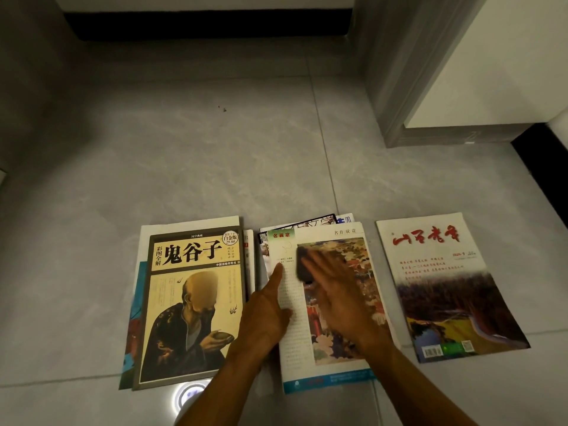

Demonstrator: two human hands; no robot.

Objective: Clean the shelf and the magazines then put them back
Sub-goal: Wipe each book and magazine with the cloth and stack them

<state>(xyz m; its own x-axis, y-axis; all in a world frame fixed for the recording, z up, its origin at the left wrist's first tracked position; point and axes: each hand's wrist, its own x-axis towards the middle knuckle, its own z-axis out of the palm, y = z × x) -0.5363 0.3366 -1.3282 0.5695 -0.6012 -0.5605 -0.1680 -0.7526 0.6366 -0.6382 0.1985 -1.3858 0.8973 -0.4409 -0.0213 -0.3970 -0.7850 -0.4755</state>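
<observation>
Three groups of magazines lie on the grey tiled floor. The middle pile is topped by a magazine with a painting on its cover. My left hand lies flat on that cover's left edge, index finger straight. My right hand presses a dark cloth onto the painting with straight fingers. On the left lies a pile topped by a brown-framed book with an old man on the cover. A single magazine with red title characters lies on the right.
A grey cabinet or door frame stands at the back right, with a dark gap under a white unit along the back. A round light reflection shines on the floor tile between my arms.
</observation>
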